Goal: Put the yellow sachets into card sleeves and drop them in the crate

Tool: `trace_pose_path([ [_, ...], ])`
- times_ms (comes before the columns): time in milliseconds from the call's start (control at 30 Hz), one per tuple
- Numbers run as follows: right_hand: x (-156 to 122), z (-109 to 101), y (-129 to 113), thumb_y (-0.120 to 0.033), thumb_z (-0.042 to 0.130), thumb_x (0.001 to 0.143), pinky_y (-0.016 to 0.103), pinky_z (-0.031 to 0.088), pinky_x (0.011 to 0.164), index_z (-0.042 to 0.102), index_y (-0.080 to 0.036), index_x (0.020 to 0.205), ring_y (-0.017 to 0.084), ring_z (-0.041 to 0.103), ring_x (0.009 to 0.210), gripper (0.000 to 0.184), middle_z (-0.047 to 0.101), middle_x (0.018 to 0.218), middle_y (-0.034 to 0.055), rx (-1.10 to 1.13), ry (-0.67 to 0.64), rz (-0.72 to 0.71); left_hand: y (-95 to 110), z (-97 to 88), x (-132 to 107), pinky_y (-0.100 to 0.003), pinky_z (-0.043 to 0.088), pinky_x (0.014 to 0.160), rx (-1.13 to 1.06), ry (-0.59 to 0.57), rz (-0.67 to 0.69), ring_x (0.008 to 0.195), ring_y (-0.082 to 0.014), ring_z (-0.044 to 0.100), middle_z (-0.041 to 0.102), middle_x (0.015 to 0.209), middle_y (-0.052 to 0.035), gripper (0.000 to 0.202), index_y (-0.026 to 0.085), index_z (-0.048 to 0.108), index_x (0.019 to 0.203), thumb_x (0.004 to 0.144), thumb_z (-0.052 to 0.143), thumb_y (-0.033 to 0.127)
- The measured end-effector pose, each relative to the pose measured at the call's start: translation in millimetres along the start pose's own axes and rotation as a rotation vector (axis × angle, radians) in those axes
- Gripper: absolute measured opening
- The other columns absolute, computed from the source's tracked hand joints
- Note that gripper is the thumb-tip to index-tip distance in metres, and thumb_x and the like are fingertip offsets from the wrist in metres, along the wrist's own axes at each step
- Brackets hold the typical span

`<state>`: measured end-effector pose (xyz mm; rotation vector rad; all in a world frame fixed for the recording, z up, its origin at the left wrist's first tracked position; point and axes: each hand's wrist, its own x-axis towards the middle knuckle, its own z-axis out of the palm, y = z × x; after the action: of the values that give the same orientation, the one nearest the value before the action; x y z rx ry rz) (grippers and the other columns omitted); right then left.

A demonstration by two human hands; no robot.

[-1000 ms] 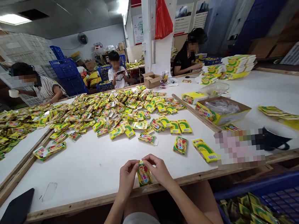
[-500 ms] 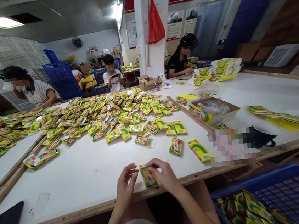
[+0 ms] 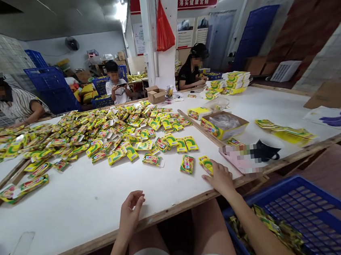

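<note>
At the near part of the white table, my right hand is over a small yellow-green printed box, thumb on its near side and fingers across its right end, which they hide. My left hand hovers at the near table edge, fingers loosely curled, thumb apart and nothing between them. Just left of my right hand lies another small box, its colourful printed face up. Beyond both hands spreads a large heap of the same boxes, some with white end flaps showing.
A blue crate with small boxes inside stands low at right, under my right forearm. A wooden strip divides the tabletop. Past it are an open carton with clear plastic, a black cup and flat yellow card. Three people sit farther back.
My right hand has moved right from the box it held by my left hand to the yellow box; the earlier box no longer shows there. The view has turned right.
</note>
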<state>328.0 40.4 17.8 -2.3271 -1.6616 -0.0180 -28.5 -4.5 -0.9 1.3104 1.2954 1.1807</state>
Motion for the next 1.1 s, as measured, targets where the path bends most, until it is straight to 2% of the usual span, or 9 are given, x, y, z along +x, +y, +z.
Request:
trace_pose_path([
  [133,11,-1,4,-0.019,0.059,0.078,0.041,0.044,0.082,0.050,-0.007,0.124,0.034,0.059,0.100,0.048,0.062,0.108,0.0220,0.066,0.009,0.044,-2,-4.8,1,-0.037,0.052,0.082,-0.053,0.023,-0.012,0.085,-0.0213,0.067,0.069,0.094,-0.0089,0.035,0.016,0.061,0.101,0.080,0.063,0.043],
  [267,5,-5,-2,-0.023,0.050,0.080,0.039,0.049,0.079,0.052,-0.015,0.113,0.029,0.064,0.094,0.034,0.065,0.101,0.0159,0.591,0.031,0.068,1,5.8,3,-0.037,0.051,0.085,-0.065,0.027,0.005,0.088,-0.0210,0.066,0.067,0.094,-0.0082,0.038,0.018,0.057,0.107,0.079,0.064,0.043],
  [400,-38,10,-63,-0.036,0.059,0.074,0.035,0.054,0.069,0.042,-0.022,0.114,0.024,0.067,0.084,0.045,0.065,0.100,0.0098,1.274,-0.160,-0.034,16,33.0,4,-0.036,0.050,0.087,-0.107,-0.030,0.046,0.096,-0.0207,0.065,0.063,0.109,-0.0103,0.044,0.021,0.049,0.116,0.080,0.064,0.040],
  [500,-73,21,-116,-0.034,0.059,0.076,0.034,0.055,0.070,0.037,-0.025,0.114,0.021,0.068,0.082,0.045,0.065,0.096,0.0063,1.473,-0.359,-0.146,28,49.9,6,-0.035,0.052,0.083,-0.179,-0.084,0.093,0.100,-0.0217,0.064,0.061,0.115,-0.0108,0.046,0.024,0.043,0.119,0.081,0.063,0.039],
  [633,-89,23,-144,-0.026,0.055,0.081,0.036,0.053,0.081,0.039,-0.026,0.112,0.020,0.066,0.091,0.035,0.067,0.094,0.0041,1.462,-0.355,-0.244,31,49.7,8,-0.032,0.053,0.075,-0.189,-0.073,0.116,0.093,-0.0212,0.066,0.064,0.108,-0.0077,0.042,0.025,0.040,0.118,0.083,0.060,0.037],
  [767,-81,20,-138,-0.023,0.052,0.084,0.033,0.051,0.084,0.046,-0.025,0.115,0.018,0.066,0.089,0.032,0.064,0.100,0.0036,1.358,-0.336,-0.320,25,38.1,5,-0.030,0.053,0.072,-0.161,-0.131,0.099,0.085,-0.0181,0.066,0.065,0.101,-0.0045,0.044,0.026,0.042,0.122,0.084,0.060,0.035],
  [900,-72,19,-138,-0.023,0.050,0.085,0.032,0.051,0.078,0.059,-0.022,0.098,0.018,0.064,0.082,0.017,0.067,0.091,0.0024,1.219,-0.395,-0.412,20,30.9,7,-0.029,0.054,0.068,-0.095,-0.172,0.041,0.076,-0.0172,0.066,0.065,0.093,-0.0049,0.040,0.023,0.051,0.117,0.082,0.062,0.036],
  [1000,-64,21,-146,-0.027,0.051,0.084,0.032,0.050,0.078,0.063,-0.021,0.081,0.020,0.063,0.084,0.014,0.067,0.088,0.0035,1.161,-0.320,-0.431,19,28.3,14,-0.034,0.053,0.081,-0.031,-0.108,0.074,0.093,-0.0217,0.065,0.065,0.103,-0.0084,0.028,0.019,0.061,0.101,0.080,0.062,0.038],
  [1100,-59,23,-154,-0.027,0.054,0.082,0.032,0.051,0.078,0.063,-0.020,0.087,0.019,0.064,0.083,0.012,0.067,0.087,0.0033,1.212,-0.254,-0.393,17,27.7,20,-0.038,0.049,0.094,-0.066,-0.034,0.145,0.105,-0.0226,0.061,0.065,0.108,-0.0087,0.025,0.019,0.061,0.099,0.079,0.063,0.035],
])
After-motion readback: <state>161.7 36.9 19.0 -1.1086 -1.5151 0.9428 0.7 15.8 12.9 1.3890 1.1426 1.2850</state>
